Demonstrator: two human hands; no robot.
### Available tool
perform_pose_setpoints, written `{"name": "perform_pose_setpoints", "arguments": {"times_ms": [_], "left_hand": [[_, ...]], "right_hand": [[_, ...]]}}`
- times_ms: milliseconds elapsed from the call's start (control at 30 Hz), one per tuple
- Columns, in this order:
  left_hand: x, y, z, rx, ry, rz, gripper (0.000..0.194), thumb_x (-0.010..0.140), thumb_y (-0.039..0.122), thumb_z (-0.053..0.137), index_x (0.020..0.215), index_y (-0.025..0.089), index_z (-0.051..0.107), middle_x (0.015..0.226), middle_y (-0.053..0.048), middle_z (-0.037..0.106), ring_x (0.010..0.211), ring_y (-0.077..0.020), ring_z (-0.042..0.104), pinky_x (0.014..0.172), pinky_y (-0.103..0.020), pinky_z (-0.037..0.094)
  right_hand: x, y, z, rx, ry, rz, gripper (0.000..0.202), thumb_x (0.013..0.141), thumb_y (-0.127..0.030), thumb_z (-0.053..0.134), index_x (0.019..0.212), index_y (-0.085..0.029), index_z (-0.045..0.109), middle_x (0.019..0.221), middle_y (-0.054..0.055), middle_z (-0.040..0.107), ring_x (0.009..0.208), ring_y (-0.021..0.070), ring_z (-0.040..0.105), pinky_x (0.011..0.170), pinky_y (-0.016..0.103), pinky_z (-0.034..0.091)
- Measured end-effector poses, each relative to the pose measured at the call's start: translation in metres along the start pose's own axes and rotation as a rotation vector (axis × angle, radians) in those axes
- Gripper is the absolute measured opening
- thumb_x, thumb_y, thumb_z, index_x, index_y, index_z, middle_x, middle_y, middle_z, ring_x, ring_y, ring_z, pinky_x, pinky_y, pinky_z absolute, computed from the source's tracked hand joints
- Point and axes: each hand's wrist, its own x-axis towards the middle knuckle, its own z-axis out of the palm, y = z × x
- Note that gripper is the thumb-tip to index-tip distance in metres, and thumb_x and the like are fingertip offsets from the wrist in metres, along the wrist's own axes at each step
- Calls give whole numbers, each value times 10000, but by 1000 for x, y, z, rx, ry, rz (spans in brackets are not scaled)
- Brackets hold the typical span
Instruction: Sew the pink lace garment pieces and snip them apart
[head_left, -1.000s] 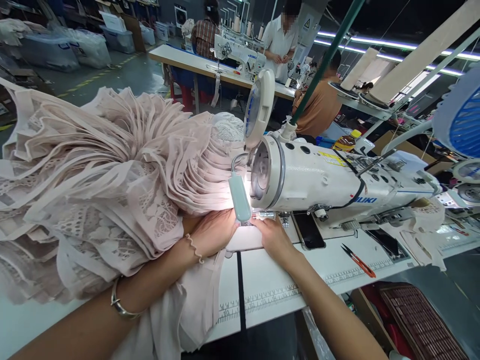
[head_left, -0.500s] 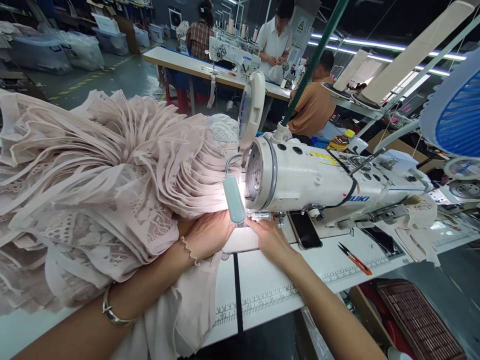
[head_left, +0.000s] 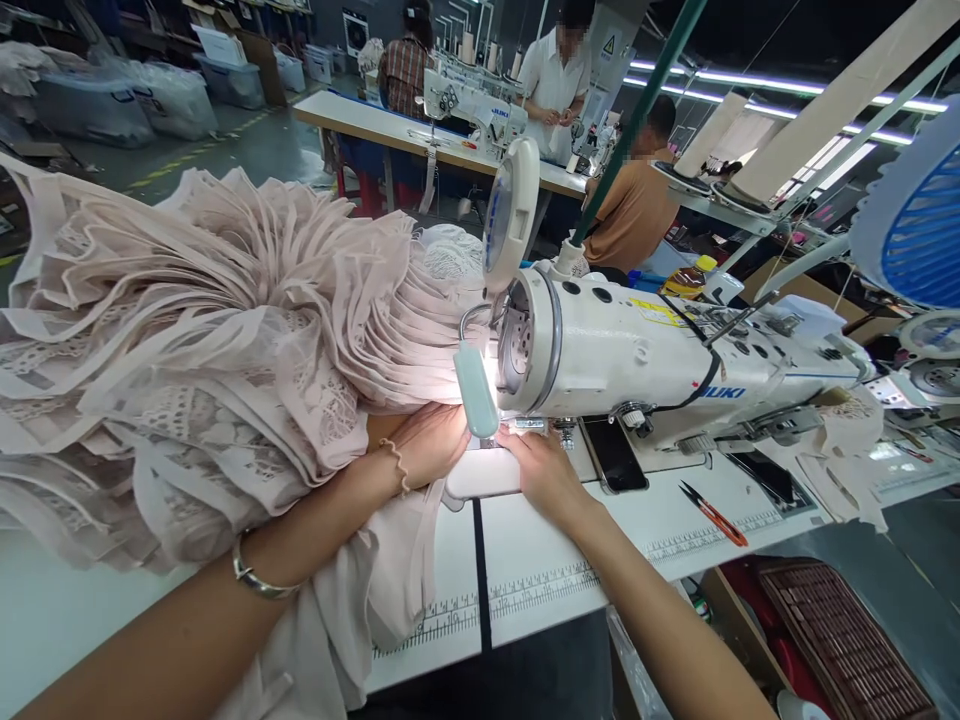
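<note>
Head view: the blush lace fabric is heaped beside and beyond your left hand, with a fold draping below that wrist; your right hand is across from it, at the needle end of the sewing machine. The pale green lamp hides your left fingertips, so I cannot tell whether that grip is pinching cloth; your right grip reaches in beside the lamp, its hold equally unclear. Compared with half a second ago, your left wrist sits higher and farther in, and the drape has pulled leftward, baring more of the ruler scale; your right hand has barely shifted. The surface ends just below that scale, fabric crowds your left, and right of your forearm you have room before the snips, the phone lying farther back
</note>
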Motion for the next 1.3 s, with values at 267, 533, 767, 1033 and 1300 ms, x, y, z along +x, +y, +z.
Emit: {"name": "perform_pose_setpoints", "arguments": {"times_ms": [267,533,767,1033,1300], "left_hand": [[-3,1,0,-27,18,25,130,874,144,402,797,214,480,674,-9,534,668,-189,539,694,-312,438],[-2,5,-4,-55,25,8,151,879,161,389,784,221,490,646,0,529,611,-181,521,646,-305,436],[-1,5,-3,-53,79,17,176,878,166,388,731,222,466,593,11,481,546,-165,469,610,-296,418],[-3,3,-1,-50,57,-11,129,861,141,412,798,219,494,598,17,500,541,-167,482,596,-298,410],[-2,3,0,-46,67,-1,131,859,138,409,805,219,496,622,5,522,587,-179,513,627,-306,418]], "right_hand": [[-3,1,8,10,42,10,631,796,33,340,1322,-220,579,1279,91,619,1146,242,560,979,416,448],[-3,0,4,42,-39,35,675,775,40,327,1351,-235,546,1266,82,619,1069,219,587,935,367,450],[0,-6,-3,33,-155,132,692,794,35,326,1389,-276,496,1120,82,634,949,213,594,790,320,455],[2,-10,-7,1,-173,131,615,829,-15,348,1370,-259,506,931,71,613,785,197,580,740,308,423],[3,-4,-1,24,-136,89,630,790,-6,358,1350,-246,516,883,61,601,813,202,573,809,331,421]]}}
